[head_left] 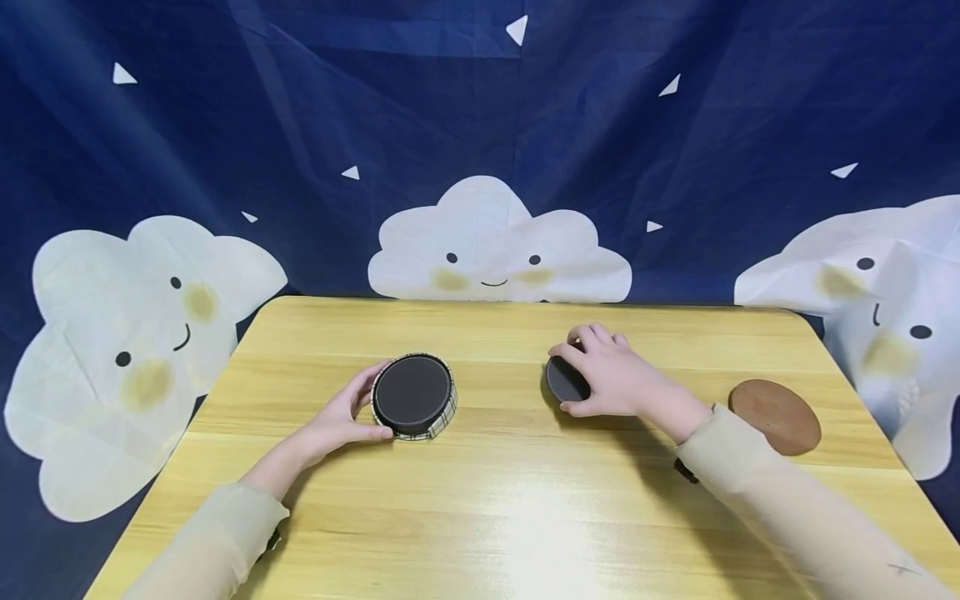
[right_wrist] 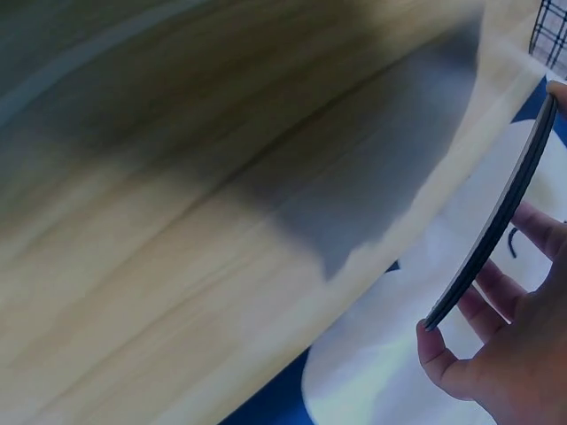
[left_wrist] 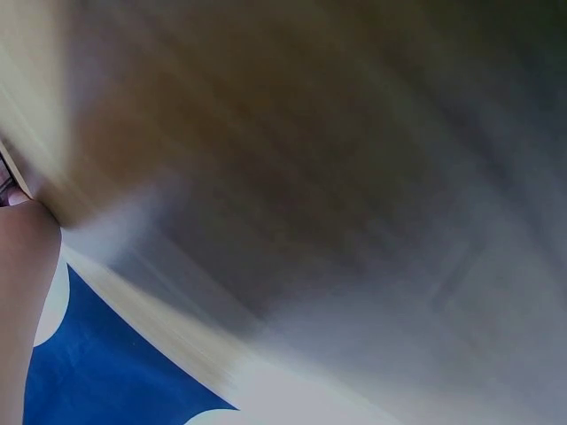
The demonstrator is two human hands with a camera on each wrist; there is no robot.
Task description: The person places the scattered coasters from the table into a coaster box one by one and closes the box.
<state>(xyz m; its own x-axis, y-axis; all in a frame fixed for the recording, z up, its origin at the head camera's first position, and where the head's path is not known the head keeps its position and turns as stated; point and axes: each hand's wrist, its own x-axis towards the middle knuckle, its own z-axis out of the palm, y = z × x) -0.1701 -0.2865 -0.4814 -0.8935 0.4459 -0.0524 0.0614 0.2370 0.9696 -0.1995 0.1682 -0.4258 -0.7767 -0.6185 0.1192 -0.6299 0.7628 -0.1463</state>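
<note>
My left hand (head_left: 366, 408) cups the left side of a round plaid-sided holder (head_left: 442, 414) at the table's middle left, thumb in front and fingers behind. A black round coaster (head_left: 413, 392) lies on top in it. My right hand (head_left: 600, 375) grips a second black coaster (head_left: 561, 382), tilted up on the table to the right of centre. In the right wrist view that coaster (right_wrist: 499, 217) shows edge-on as a thin dark disc, held by the fingers (right_wrist: 461, 363). The left wrist view is blurred, with only a strip of my left hand (left_wrist: 22, 292) showing.
A brown round coaster (head_left: 775, 415) lies flat near the right edge of the wooden table (head_left: 495, 517). A dark blue cloth with white smiling clouds (head_left: 495, 242) hangs behind and around the table.
</note>
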